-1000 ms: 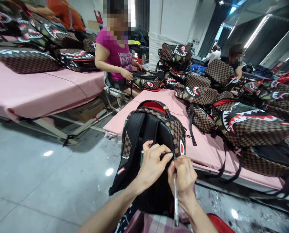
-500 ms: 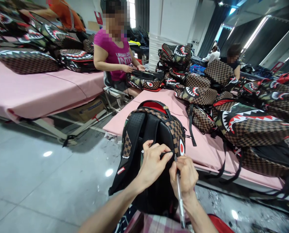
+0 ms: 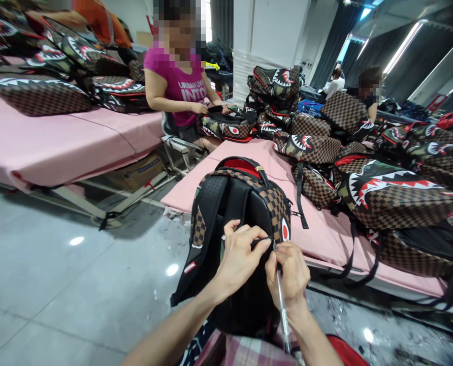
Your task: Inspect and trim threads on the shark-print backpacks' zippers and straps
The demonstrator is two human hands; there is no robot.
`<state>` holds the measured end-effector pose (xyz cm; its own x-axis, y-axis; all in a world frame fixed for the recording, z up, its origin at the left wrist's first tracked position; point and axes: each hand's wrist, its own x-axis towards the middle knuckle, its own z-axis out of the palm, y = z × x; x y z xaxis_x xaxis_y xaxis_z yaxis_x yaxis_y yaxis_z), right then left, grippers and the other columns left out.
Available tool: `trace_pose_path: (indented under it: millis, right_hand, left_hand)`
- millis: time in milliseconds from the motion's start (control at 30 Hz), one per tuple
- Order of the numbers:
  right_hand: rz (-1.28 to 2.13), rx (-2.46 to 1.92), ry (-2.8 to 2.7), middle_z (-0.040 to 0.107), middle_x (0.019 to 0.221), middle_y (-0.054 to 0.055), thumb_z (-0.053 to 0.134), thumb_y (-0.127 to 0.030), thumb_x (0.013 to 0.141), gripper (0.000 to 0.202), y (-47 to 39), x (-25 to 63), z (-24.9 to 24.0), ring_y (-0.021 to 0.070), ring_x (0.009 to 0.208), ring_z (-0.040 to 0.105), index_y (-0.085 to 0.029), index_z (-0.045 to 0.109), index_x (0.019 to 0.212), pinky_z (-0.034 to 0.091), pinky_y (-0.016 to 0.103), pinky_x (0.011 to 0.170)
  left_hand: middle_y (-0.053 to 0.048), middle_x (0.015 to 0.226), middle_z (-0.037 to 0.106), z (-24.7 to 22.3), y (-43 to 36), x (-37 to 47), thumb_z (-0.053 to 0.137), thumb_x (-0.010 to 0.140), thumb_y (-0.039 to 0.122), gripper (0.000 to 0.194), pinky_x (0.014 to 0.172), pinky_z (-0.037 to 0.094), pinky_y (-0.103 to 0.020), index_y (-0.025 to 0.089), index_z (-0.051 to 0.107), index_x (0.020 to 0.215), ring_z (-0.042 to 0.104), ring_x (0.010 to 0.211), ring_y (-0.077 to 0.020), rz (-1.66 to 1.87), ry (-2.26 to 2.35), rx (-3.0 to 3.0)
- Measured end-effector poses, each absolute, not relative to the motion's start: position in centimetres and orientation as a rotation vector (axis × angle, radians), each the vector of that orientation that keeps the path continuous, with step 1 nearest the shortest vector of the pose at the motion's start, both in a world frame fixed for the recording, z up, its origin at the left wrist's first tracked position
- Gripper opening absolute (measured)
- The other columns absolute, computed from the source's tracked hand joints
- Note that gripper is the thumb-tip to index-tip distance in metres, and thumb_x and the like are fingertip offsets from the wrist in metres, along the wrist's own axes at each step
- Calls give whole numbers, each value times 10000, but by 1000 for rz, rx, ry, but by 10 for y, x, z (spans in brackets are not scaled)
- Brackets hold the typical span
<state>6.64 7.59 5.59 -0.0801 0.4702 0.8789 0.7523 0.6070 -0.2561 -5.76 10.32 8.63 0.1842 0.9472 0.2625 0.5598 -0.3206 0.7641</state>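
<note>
A black and brown-checked backpack [image 3: 249, 203] stands upright in front of me, its black back panel and straps towards me. My left hand [image 3: 241, 254] pinches a fold of black material at the panel's right edge between thumb and forefinger. Close beside it, my right hand [image 3: 288, 269] is closed round a clear pen-like tool [image 3: 283, 310], whose tip meets the seam by the checked side. The tool's lower end points down towards my lap. A red and white eye patch shows just above my right hand.
Checked shark-mouth bags [image 3: 401, 198] are heaped on the pink table [image 3: 226, 162] at right. A person in a magenta shirt [image 3: 176, 86] handles another bag ahead. A second pink table [image 3: 59, 142] with bags stands left; more people are further back.
Both hands keep nearly the same place on the backpack, and the tool's lower end has shifted slightly. The person in magenta has moved a hand on the other bag.
</note>
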Motion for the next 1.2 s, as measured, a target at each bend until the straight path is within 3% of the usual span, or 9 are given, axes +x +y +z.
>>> trace_pose_path:
  millis: [967, 1200]
  right_hand:
    - [-359, -970, -1694, 543, 750, 64, 563, 40, 734, 227, 81, 63, 59, 174, 751, 562, -147, 481, 835, 527, 321, 612]
    - [-270, -936, -1659, 531, 769, 44, 573, 39, 732, 221, 74, 69, 51, 188, 845, 585, -141, 497, 836, 559, 367, 704]
  left_hand:
    - [53, 693, 605, 87, 101, -57, 516, 810, 239, 130, 986, 205, -433, 212, 590, 707, 547, 708, -119, 1011, 1403, 1961]
    - [52, 683, 595, 86, 105, -59, 524, 814, 269, 127, 980, 211, -435, 215, 587, 718, 545, 713, -125, 1014, 1410, 1953]
